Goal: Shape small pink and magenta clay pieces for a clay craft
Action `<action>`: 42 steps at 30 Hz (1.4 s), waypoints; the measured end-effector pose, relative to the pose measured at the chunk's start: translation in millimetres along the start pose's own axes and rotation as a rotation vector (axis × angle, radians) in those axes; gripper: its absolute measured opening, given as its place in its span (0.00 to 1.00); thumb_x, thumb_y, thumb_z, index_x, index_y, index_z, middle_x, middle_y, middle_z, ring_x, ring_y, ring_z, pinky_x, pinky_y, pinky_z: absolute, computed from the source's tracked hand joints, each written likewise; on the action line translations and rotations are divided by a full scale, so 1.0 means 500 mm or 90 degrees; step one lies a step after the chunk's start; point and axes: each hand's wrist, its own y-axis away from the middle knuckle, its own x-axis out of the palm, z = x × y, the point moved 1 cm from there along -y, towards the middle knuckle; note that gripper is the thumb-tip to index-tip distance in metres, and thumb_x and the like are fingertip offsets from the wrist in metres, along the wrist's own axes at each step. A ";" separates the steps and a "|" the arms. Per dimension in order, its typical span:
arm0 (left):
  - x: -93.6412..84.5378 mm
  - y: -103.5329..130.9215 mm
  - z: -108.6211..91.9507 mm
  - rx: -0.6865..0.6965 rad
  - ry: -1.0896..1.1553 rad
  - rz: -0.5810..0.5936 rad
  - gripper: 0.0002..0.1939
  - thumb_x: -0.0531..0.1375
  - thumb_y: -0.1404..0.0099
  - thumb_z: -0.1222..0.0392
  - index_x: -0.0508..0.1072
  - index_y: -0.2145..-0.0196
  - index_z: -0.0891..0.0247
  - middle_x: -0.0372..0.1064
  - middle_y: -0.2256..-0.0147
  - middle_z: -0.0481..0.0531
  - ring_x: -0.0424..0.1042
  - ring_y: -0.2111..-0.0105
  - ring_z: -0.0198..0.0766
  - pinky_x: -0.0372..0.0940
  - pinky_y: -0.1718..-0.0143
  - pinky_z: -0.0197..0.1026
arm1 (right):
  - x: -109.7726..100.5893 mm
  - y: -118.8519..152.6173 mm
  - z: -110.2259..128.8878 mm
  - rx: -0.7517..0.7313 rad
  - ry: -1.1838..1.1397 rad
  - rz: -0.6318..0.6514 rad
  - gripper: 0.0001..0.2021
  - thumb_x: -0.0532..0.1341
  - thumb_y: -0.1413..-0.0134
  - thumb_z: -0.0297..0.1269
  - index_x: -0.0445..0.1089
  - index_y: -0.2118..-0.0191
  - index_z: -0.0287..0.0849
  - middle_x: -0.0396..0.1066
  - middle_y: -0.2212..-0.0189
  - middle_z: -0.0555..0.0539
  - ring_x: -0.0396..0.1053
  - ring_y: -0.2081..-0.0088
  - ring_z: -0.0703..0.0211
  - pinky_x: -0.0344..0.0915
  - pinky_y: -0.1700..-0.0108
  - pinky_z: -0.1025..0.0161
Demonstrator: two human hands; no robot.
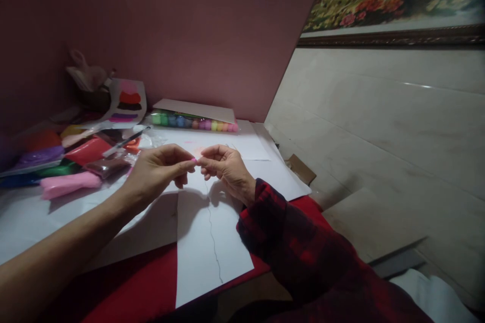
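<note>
A tiny bit of pink clay (196, 160) is pinched between the fingertips of both hands, above the white paper. My left hand (162, 165) comes in bare-armed from the lower left, thumb and forefinger closed on the clay. From the right, in a red and black plaid sleeve, my right hand (227, 169) meets it with a matching pinch. Below them lies a white sheet (197, 262) with a wavy dark line (213, 234) running down it. Part of the line's upper end is hidden by the hands and their shadow.
Several packets of coloured clay lie at the left, among them a pink packet (71, 184) and a red one (89, 150). A clear pack of coloured pieces (193, 122) stands at the back. A red cloth (129, 282) shows under the papers. A tiled wall (379, 121) rises at right.
</note>
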 end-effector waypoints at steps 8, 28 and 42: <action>0.003 -0.003 -0.013 -0.030 0.045 -0.079 0.07 0.67 0.47 0.60 0.74 0.75 0.66 0.70 0.81 0.46 0.66 0.84 0.28 0.58 0.84 0.30 | 0.001 0.001 -0.001 -0.020 0.002 -0.002 0.17 0.73 0.65 0.37 0.70 0.68 0.39 0.69 0.75 0.53 0.66 0.75 0.66 0.67 0.73 0.64; -0.002 -0.001 -0.001 -0.033 0.018 -0.068 0.08 0.67 0.47 0.59 0.73 0.74 0.66 0.70 0.81 0.46 0.66 0.83 0.29 0.61 0.81 0.32 | 0.011 0.005 0.009 0.015 -0.049 0.044 0.10 0.68 0.60 0.29 0.70 0.67 0.38 0.68 0.77 0.53 0.67 0.76 0.65 0.66 0.72 0.63; -0.002 -0.002 -0.001 -0.032 0.021 -0.063 0.07 0.66 0.47 0.60 0.73 0.75 0.66 0.70 0.81 0.45 0.65 0.83 0.29 0.59 0.82 0.31 | 0.016 0.009 0.022 0.000 -0.040 0.044 0.17 0.70 0.63 0.32 0.61 0.68 0.41 0.69 0.76 0.55 0.67 0.79 0.65 0.66 0.74 0.64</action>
